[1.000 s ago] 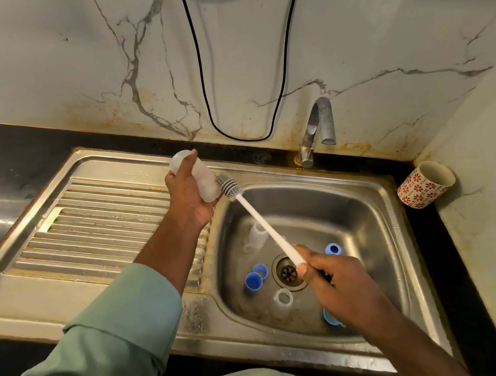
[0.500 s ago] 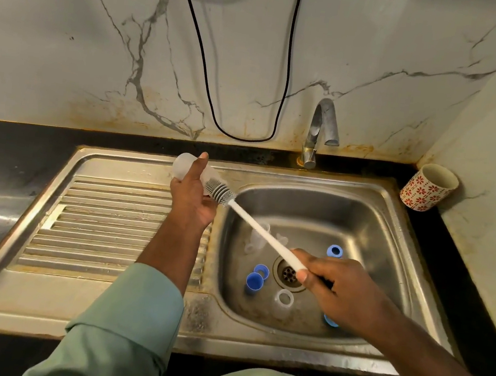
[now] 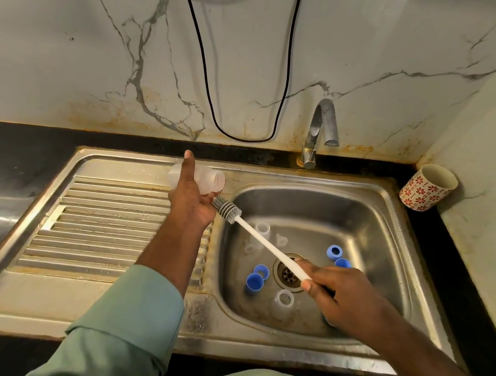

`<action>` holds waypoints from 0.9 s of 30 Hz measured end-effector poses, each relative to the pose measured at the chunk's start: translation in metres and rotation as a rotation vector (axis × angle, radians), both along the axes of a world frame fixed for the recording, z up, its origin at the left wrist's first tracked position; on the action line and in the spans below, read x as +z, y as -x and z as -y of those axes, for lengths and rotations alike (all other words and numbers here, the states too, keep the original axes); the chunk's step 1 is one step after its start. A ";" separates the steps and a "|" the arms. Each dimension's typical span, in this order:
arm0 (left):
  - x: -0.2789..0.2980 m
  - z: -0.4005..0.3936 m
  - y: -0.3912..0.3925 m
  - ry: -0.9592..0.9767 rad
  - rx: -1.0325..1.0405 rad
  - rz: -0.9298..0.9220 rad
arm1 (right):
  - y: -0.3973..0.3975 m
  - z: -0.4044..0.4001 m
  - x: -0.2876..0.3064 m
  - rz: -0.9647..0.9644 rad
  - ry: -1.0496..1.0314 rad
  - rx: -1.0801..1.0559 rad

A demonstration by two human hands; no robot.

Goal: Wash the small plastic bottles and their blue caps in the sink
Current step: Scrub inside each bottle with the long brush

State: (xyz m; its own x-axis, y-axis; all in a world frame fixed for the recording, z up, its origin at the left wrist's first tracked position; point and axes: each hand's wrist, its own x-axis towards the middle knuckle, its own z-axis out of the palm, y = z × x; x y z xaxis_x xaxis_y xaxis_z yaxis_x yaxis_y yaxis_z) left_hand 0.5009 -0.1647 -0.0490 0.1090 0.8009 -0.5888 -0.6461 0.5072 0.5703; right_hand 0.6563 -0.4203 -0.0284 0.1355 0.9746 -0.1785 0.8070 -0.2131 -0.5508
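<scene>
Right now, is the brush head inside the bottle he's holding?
No. The brush head sits just outside the mouth of the bottle, which the left hand holds over the sink's edge.

Marble wall (image 3: 71, 44), blk counter (image 3: 14, 142)

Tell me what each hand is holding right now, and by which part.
The left hand grips a clear plastic bottle round its body. The right hand holds the bottle brush by the lower end of its white handle.
</scene>
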 end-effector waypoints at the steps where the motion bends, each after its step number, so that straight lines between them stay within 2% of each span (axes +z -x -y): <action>1: -0.002 0.000 0.000 0.001 -0.002 -0.009 | -0.001 0.001 -0.003 -0.004 0.019 -0.004; 4: -0.003 0.001 -0.001 -0.024 -0.082 0.000 | -0.002 0.001 0.002 -0.056 -0.016 -0.085; 7: -0.008 0.010 -0.002 -0.036 -0.204 -0.028 | -0.004 -0.002 0.009 -0.149 -0.102 -0.271; 9: -0.010 0.014 -0.001 -0.068 -0.275 -0.016 | -0.001 -0.003 0.018 -0.185 -0.110 -0.263; 11: -0.007 0.016 -0.002 -0.128 -0.323 -0.008 | 0.007 -0.002 0.023 -0.181 -0.101 -0.167; 16: -0.002 0.020 -0.011 -0.198 -0.316 0.039 | 0.026 -0.017 0.021 -0.193 -0.152 -0.161; 22: 0.009 0.011 -0.001 -0.197 -0.081 -0.010 | 0.037 -0.016 0.033 -0.245 -0.041 -0.159; 25: 0.008 0.033 -0.021 -0.244 -0.246 -0.122 | 0.042 -0.036 0.038 -0.263 -0.088 -0.254; 27: 0.010 0.037 -0.026 -0.206 -0.233 -0.095 | 0.044 -0.042 0.041 -0.240 -0.089 -0.246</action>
State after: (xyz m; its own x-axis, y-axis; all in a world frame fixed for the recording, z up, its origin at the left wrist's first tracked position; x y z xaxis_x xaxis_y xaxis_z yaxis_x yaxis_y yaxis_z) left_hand 0.5270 -0.2021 -0.0386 0.2555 0.8642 -0.4334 -0.4651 0.5029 0.7286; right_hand 0.6126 -0.3783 0.0125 0.3324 0.9312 -0.1496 0.5832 -0.3275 -0.7434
